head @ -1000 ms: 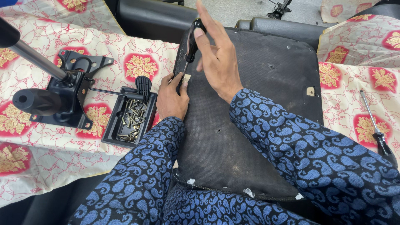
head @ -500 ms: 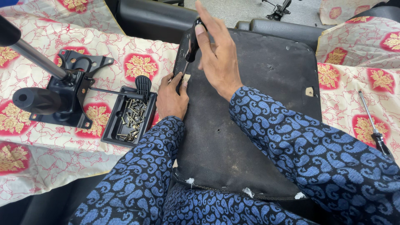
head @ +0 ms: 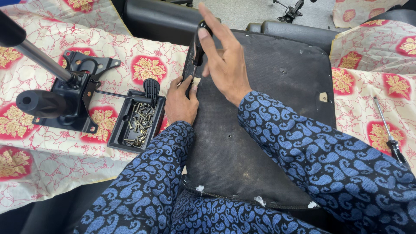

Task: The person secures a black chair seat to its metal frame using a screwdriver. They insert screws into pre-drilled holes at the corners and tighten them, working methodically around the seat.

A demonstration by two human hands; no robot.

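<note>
Screwdriver upright at the seat pad's edge.
Our right hand (head: 225,65) grips the screwdriver (head: 198,45) at eleven o'clock on the seat pad (head: 268,130); our left hand (head: 181,102) pinches, seemingly, a screw beneath its tip, screw tray (head: 113,134) at nine o'clock.

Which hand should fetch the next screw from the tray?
Left, probably. The left hand rests at the near-left edge of the black seat panel, right beside the black tray of screws. The right hand grips the black-handled screwdriver, farther from the tray.
</note>
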